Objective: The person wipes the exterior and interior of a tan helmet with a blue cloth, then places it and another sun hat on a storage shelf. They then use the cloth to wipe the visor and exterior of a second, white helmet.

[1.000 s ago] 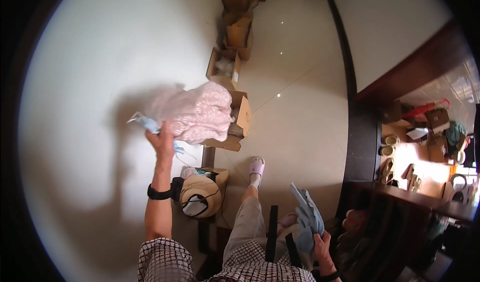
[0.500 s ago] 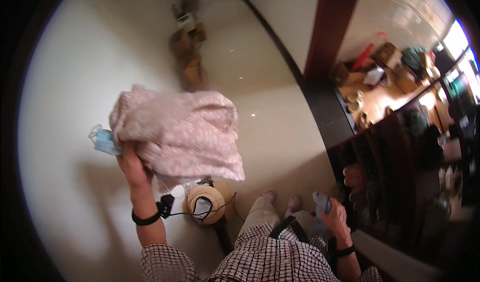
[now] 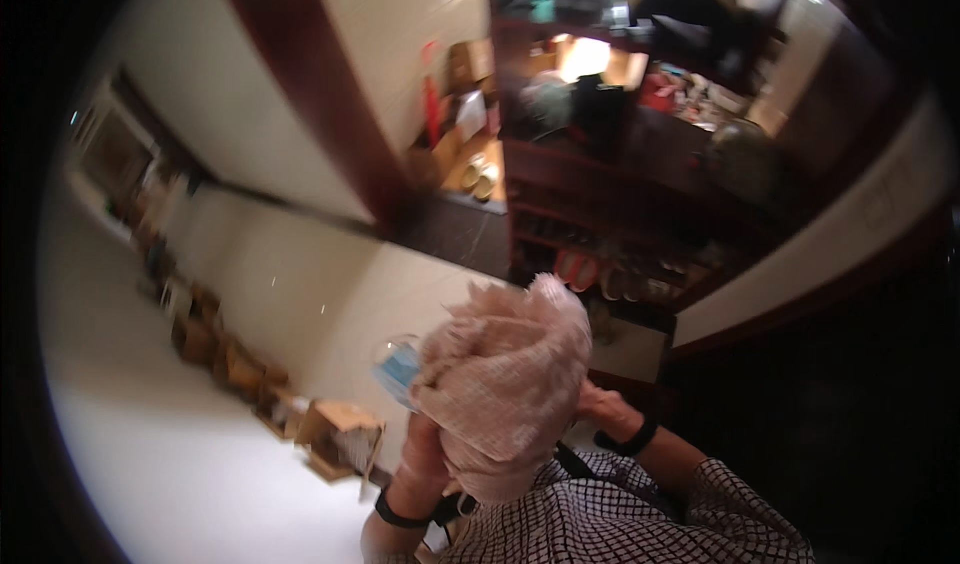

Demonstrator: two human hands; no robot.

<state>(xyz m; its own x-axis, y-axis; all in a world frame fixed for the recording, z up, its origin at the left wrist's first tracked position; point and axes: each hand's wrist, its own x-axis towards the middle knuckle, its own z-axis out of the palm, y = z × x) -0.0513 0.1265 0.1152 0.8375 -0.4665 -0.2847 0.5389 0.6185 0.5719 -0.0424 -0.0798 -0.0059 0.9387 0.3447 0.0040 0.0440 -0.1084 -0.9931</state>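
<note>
A bunched pink patterned cloth (image 3: 510, 394) is held up in front of me, gathered into an upright bundle with a frayed top edge. My left hand (image 3: 428, 454) grips it from its lower left side. A light blue face mask (image 3: 397, 366) with a thin ear loop sticks out at the cloth's left, close above that hand. On the other side, my right hand (image 3: 603, 411) is beside the cloth, which covers its fingers. What it holds, if anything, is hidden there. Both wrists carry black bands.
Several cardboard boxes (image 3: 340, 429) line the wall at left along a glossy tiled floor (image 3: 300, 274). Ahead stands a dark wooden shoe cabinet (image 3: 620, 189) with shoes on its shelves. A red umbrella (image 3: 432, 109) leans near boxes past a dark red door frame (image 3: 320, 94).
My view has swung right toward the cabinet. The cloth and mask have come lower and nearer my body. My right hand, earlier down at the side with a grey-blue object, is now up against the cloth.
</note>
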